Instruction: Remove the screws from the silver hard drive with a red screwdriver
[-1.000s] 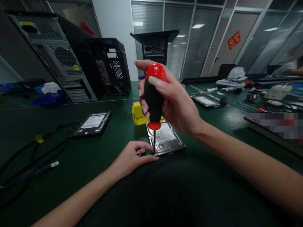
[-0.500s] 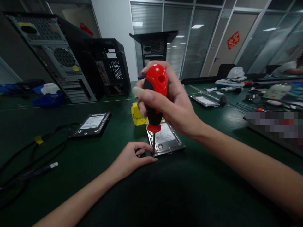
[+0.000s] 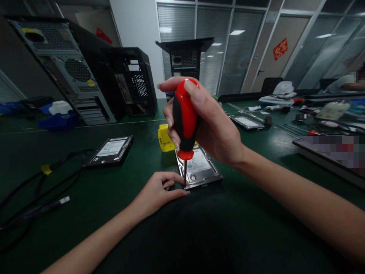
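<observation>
A silver hard drive (image 3: 203, 171) lies label up on the green table in front of me. My left hand (image 3: 161, 190) grips its near left corner, with the thumb along the front edge and the index finger on top. In my right hand (image 3: 211, 125) is a red and black screwdriver (image 3: 185, 118), held upright with the thumb up on its handle. Its thin shaft reaches down to the drive's near left corner, beside my left fingertips. The exact spot under the tip is too small to make out. Behind the drive sits a yellow plastic piece (image 3: 165, 139), partly hidden.
Another hard drive (image 3: 112, 148) lies left, near black cables (image 3: 37, 182). A third drive (image 3: 247, 122) is at the back right. Computer cases (image 3: 76, 72) stand behind. A flat box-like object (image 3: 327, 156) and tools are on the right; a person (image 3: 346, 82) sits far right.
My right hand has turned around the screwdriver handle: the thumb now lies across its top and the index finger points left. The handle has rotated. My left hand and the drive stay put.
</observation>
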A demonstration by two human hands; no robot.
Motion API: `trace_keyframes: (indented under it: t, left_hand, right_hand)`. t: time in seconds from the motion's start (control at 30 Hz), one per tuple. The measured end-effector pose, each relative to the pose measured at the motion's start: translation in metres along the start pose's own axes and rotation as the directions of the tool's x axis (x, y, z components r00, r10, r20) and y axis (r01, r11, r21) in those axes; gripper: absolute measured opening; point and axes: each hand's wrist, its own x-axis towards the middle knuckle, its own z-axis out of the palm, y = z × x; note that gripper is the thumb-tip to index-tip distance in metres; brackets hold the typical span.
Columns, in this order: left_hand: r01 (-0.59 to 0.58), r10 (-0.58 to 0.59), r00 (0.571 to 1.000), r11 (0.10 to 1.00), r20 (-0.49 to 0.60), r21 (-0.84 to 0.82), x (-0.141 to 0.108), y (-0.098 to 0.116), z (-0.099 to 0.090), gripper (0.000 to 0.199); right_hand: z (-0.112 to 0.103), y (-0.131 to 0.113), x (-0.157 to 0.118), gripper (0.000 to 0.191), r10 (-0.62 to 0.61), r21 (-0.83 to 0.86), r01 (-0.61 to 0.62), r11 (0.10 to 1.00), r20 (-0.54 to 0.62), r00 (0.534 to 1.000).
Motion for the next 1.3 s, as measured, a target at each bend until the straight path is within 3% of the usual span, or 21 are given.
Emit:
trace_keyframes:
  t: [0.23, 0.57, 0.73, 0.87, 1.07, 1.3]
  left_hand:
    - [-0.006, 0.006, 1.0, 1.0, -0.005, -0.023, -0.0004, 0.0016, -0.0005, 0.031]
    - [-0.006, 0.005, 1.0, 0.999, -0.016, -0.046, -0.0007, 0.0011, -0.0006, 0.027]
    - [-0.003, 0.002, 0.999, 1.0, -0.053, -0.016, -0.0001, 0.0001, -0.0008, 0.031]
    - [0.013, -0.014, 0.998, 1.0, -0.061, -0.012, -0.0012, 0.002, -0.0002, 0.03]
    - [0.027, -0.033, 0.998, 0.993, -0.051, -0.111, -0.0019, 0.0055, 0.002, 0.023]
    - [0.094, -0.093, 0.996, 0.98, 0.015, -0.175, 0.0, 0.0014, 0.0026, 0.028]
  right_hand:
    - [-0.0007, 0.0037, -0.001, 0.021, -0.048, 0.012, 0.047, 0.999, 0.03, 0.998]
    - [0.0022, 0.0021, -0.0019, 0.025, -0.039, 0.008, 0.039, 0.999, 0.019, 0.999]
    - [0.0006, 0.0045, -0.0005, 0.018, -0.111, 0.051, 0.108, 0.993, 0.062, 0.992]
    - [0.0022, 0.0025, -0.0007, 0.023, -0.064, 0.033, 0.063, 0.998, 0.033, 0.997]
    - [0.0042, 0.0, -0.0011, 0.024, -0.054, 0.035, 0.053, 0.998, 0.03, 0.998]
    - [0.0019, 0.0087, 0.0017, 0.019, -0.073, 0.043, 0.073, 0.996, 0.018, 0.997]
